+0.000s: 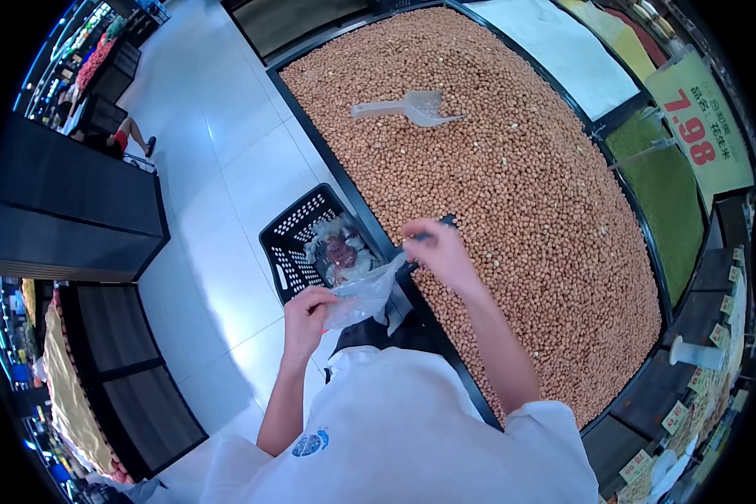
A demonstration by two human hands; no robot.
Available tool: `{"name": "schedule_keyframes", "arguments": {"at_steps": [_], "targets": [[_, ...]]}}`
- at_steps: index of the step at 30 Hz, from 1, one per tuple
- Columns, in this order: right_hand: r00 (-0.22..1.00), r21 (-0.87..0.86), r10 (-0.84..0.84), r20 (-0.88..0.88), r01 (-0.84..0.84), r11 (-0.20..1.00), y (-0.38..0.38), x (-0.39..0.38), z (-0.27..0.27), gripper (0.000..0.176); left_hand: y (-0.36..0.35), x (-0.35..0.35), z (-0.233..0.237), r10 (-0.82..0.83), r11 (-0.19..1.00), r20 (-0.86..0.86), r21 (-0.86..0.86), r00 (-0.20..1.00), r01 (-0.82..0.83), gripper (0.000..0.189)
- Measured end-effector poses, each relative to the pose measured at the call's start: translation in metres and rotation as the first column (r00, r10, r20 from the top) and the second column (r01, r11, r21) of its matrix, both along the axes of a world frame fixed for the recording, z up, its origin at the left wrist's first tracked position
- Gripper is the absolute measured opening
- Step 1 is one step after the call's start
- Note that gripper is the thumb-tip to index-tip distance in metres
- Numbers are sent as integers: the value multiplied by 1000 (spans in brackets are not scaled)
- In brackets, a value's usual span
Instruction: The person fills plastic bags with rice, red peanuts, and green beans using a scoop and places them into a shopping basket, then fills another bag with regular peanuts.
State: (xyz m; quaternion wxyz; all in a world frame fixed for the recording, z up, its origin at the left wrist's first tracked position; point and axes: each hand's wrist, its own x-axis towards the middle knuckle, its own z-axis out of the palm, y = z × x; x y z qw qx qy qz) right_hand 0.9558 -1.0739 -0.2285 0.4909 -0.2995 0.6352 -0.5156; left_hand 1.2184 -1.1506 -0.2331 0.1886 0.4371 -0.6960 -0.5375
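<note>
A clear plastic bag (365, 298) stretches between my two hands, in front of my body. My left hand (307, 317) pinches its left side, thumb against fingers. At the other end, my right hand (435, 250) has its fingers closed on the bag's upper corner, over the near edge of a bin of shelled peanuts (512, 193). A small dark piece (448, 221) shows behind the right hand, mostly hidden. On the peanuts lies a pale, translucent scoop (412, 108), away from both hands.
A black shopping basket (287, 227) with bagged goods, one dark reddish, is beside the bin's black rim (344, 168). Green beans (659, 185) fill a neighbouring bin, near a price sign (699, 126). Dark display stands (76, 202) line the left aisle, where a person's leg (133, 134) shows.
</note>
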Motion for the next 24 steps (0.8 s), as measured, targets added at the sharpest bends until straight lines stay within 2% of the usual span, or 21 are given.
{"name": "schedule_keyframes", "arguments": {"at_steps": [1, 2, 3, 5, 8, 11, 15, 16, 18, 20, 21, 22, 24], "targets": [[907, 34, -101, 408, 96, 995, -33, -26, -7, 35, 0, 1, 2, 28, 1000, 16, -9, 999, -28, 22], [752, 25, -166, 638, 195, 980, -69, -47, -27, 46, 3, 1, -2, 35, 999, 6, -16, 999, -35, 24], [534, 38, -196, 822, 292, 956, -107, -62, -48, 56, 6, -3, 1, 36, 999, 4, 26, 999, -37, 24], [351, 190, -389, 852, 486, 853, -175, -73, -56, 61, 14, -10, 5, -27, 999, -29, 25, 999, 27, 24], [105, 161, -293, 950, 640, 752, -241, -91, -73, 58, 23, -14, 9, -96, 995, -14, 16, 995, 96, 24], [125, 55, -225, 966, 755, 654, -265, -112, -73, 49, 27, -10, 16, -78, 997, -23, 27, 997, 79, 25], [153, -85, -54, 987, 772, 630, -201, -126, -11, 33, 24, -1, 3, -74, 995, -13, 71, 997, 75, 25], [118, -70, -38, 992, 785, 615, -181, -121, 3, 31, 22, -5, 10, -86, 991, -2, 103, 996, 85, 24], [219, -175, -2, 976, 785, 595, -132, -102, 26, 28, 15, -11, 7, -124, 991, -8, 55, 992, 125, 23], [287, -299, 113, 951, 763, 574, -84, -85, 21, 29, 9, -20, 4, -198, 979, -27, 36, 980, 199, 22], [236, -260, 115, 965, 796, 547, -59, -73, 19, 29, 5, -27, 5, -226, 972, -31, 64, 974, 228, 22], [290, -276, 69, 955, 772, 572, -30, -60, 16, 30, 1, -37, 6, -286, 958, -21, 28, 958, 286, 23], [160, -115, -16, 987, 772, 625, 32, -27, 5, 31, -3, -55, 13, -384, 923, -3, -22, 923, 384, 25]]}}
